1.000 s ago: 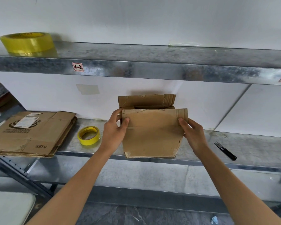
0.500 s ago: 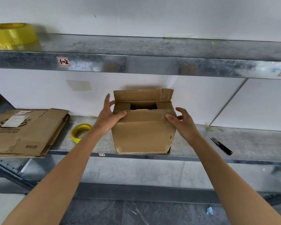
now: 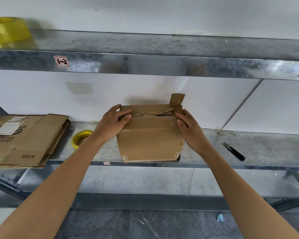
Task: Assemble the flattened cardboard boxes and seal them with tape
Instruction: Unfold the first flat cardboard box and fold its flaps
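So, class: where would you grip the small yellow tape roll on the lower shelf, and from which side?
Pinch the tape roll by its left wall, thumb in its hole, from above-left: it lies flat, hole up, with the left forearm across its right edge.

Light: bright, soft and even across your view; white wall clean. Shadows: a faint one on the wall behind the box, toward 12 o'clock; another beside the tape roll at 10. Glare: sheen on the upper shelf edge at 2. Blur: tape roll smeared. Edges: shelf lines bow.
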